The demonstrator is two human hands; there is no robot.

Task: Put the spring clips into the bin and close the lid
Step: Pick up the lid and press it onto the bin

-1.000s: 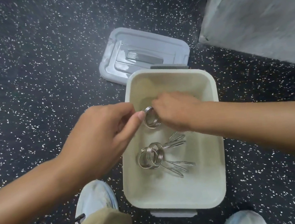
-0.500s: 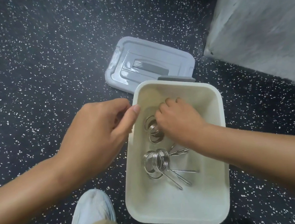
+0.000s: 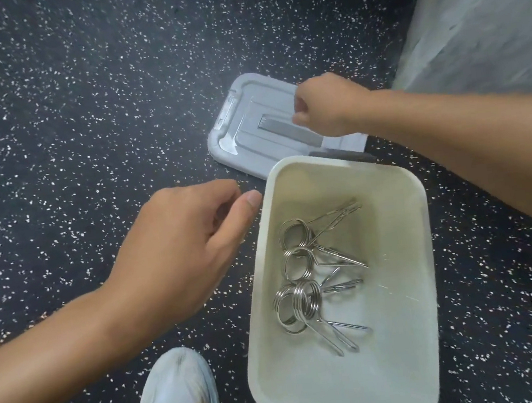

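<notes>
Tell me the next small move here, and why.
Probably close the right hand on the grey lid's far edge and lift it toward the bin. The spring clips lie inside, the left hand is empty, and the bin is uncovered.

Evenly and brightly lit from above, with soft shadows inside the bin (image 3: 399,192), slight motion blur, and wide-angle bending at the edges.

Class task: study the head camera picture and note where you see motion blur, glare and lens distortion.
Head view: motion blur smears the speckled dark floor at the top left corner; soft glare sits on the grey plastic lid and glints on the silver metal spring clips in the cream rectangular bin; wide-angle distortion bows the bin's rim and stretches the forearms near the edges.
</notes>
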